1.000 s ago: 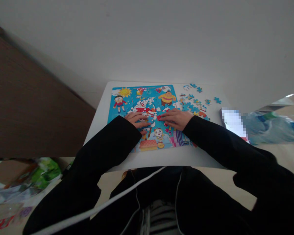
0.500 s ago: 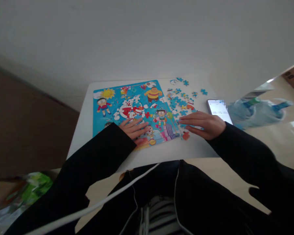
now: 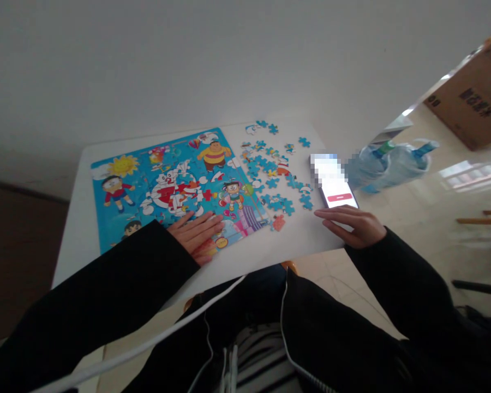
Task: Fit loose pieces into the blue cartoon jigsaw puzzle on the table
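Note:
A colourful cartoon jigsaw puzzle [image 3: 163,180] lies on a small white table [image 3: 82,218]. My left hand [image 3: 196,233] rests flat and open on the puzzle's lower edge, fingers stretched out. To the puzzle's right lie several loose blue puzzle pieces [image 3: 274,174]. A phone [image 3: 332,180] with a lit screen lies at the table's right edge. My right hand [image 3: 352,225] is at the phone's near end, fingers extended over it and touching its lower part; nothing is held in it. Both arms wear black sleeves.
Large clear water bottles [image 3: 393,161] lie on the floor right of the table. A cardboard box [image 3: 470,101] stands at the far right. A white cable [image 3: 155,338] runs across my lap. A pale wall rises behind the table.
My right hand left the puzzle, passed over the loose pieces and now reaches the phone. My left hand slid to the puzzle's lower edge. The view swung right.

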The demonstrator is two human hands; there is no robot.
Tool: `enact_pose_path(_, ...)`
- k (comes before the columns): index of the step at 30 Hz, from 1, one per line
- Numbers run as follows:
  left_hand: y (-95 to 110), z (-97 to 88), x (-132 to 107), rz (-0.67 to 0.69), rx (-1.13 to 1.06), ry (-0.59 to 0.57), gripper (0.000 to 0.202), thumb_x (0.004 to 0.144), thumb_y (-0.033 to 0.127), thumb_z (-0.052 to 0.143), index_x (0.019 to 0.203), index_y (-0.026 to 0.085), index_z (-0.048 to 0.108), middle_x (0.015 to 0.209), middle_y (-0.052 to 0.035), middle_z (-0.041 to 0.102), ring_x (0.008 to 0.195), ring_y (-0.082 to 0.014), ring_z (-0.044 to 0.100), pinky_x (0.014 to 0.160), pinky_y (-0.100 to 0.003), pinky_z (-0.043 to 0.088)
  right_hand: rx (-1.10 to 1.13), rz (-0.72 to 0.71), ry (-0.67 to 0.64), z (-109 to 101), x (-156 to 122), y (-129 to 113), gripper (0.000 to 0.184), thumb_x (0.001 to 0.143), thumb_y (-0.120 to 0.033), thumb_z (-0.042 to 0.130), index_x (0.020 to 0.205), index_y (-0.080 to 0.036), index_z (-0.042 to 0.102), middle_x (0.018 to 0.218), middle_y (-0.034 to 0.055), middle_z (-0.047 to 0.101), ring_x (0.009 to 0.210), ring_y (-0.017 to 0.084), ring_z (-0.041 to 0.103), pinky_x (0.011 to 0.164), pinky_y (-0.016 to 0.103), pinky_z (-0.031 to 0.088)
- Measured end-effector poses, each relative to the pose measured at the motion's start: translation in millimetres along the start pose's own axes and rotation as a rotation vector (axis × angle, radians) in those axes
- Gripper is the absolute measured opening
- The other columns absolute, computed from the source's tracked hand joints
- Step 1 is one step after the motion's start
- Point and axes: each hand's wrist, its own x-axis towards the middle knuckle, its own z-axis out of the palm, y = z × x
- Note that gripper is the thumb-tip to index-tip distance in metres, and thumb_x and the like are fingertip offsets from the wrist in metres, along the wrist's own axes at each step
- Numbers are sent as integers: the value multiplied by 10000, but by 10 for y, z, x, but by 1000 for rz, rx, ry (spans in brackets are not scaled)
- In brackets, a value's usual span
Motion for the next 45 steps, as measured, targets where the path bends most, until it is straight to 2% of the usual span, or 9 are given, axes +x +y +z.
enact_pose_path(6, 41, -50, 6, -8, 19, -49, 680, 912, 605, 218, 1334, 103, 396, 1337, -126, 470, 1262, -277, 423, 1055, -477, 220, -22, 13, -14, 47, 163, 47, 278, 894, -247, 479, 1054, -178, 696, 965, 69, 725, 813, 177, 685, 749, 322, 568)
enact_pose_path(10, 95, -156, 76, -41, -18, -81, 758, 857, 667, 240, 1287, 76, 442, 1310, -147, 492, 1244, -304, 437, 1058, -515, 207, -62, 17, -27, 260, 430, -11, 321, 891, -350, 492, 1065, -172, 693, 978, 70, 721, 851, 187, 664, 758, 320, 554)
enact_pose_path(13, 135, -242, 141, -63, -50, -98, 732, 837, 639, 274, 1252, 72, 480, 1294, -153, 505, 1241, -326, 434, 1057, -550, 185, -87, -8, -59, 460, 639, -102, 362, 861, -407, 531, 1098, -179, 681, 1036, 82, 706, 942, 209, 639, 822, 340, 533)
enact_pose_path(17, 153, -290, 175, -76, -65, -117, 662, 848, 570, 296, 1242, 82, 508, 1317, -134, 489, 1268, -337, 396, 1091, -556, 113, -104, -31, -114, 608, 781, -183, 327, 842, -368, 561, 1099, -205, 680, 1067, 67, 698, 965, 208, 631, 811, 327, 529)
enact_pose_path(22, 99, -319, 189, -84, -55, -63, 632, 849, 557, 324, 1216, 94, 549, 1319, -128, 488, 1279, -346, 378, 1106, -566, 22, -19, -44, -112, 647, 746, -139, 292, 875, -297, 509, 1082, -190, 684, 1037, 63, 707, 919, 184, 646, 804, 314, 537)
enact_pose_path(28, -20, -329, 242, -204, 28, -78, 645, 835, 574, 350, 1320, 163, 463, 1370, -116, 437, 1320, -313, 326, 1099, -551, 52, 73, 1, -132, 590, 715, -96, 319, 826, -364, 591, 1086, -203, 681, 1082, 90, 688, 950, 209, 647, 826, 354, 540)
enact_pose_path(34, -10, -236, 303, -215, -9, -62, 687, 815, 606, 378, 1334, 160, 450, 1381, -117, 422, 1312, -337, 330, 1085, -564, 84, -72, 98, -127, 391, 1023, 113, 337, 892, -384, 480, 1147, -246, 652, 1100, 65, 684, 975, 218, 633, 783, 368, 542)
enact_pose_path(39, 24, -207, 337, -228, -42, -47, 687, 828, 600, 364, 1342, 151, 439, 1393, -108, 404, 1321, -334, 315, 1090, -568, 38, -212, 169, -196, 568, 1314, 380, 364, 853, -403, 529, 1148, -230, 654, 1072, 84, 692, 929, 253, 629, 760, 407, 532)
enact_pose_path(45, 35, -169, 311, -227, -104, -38, 641, 860, 531, 340, 1357, 133, 415, 1399, -102, 392, 1323, -325, 314, 1092, -567, 7, -257, 191, -176, 689, 1374, 326, 310, 834, -356, 548, 1088, -241, 681, 977, 60, 716, 850, 224, 642, 726, 360, 530)
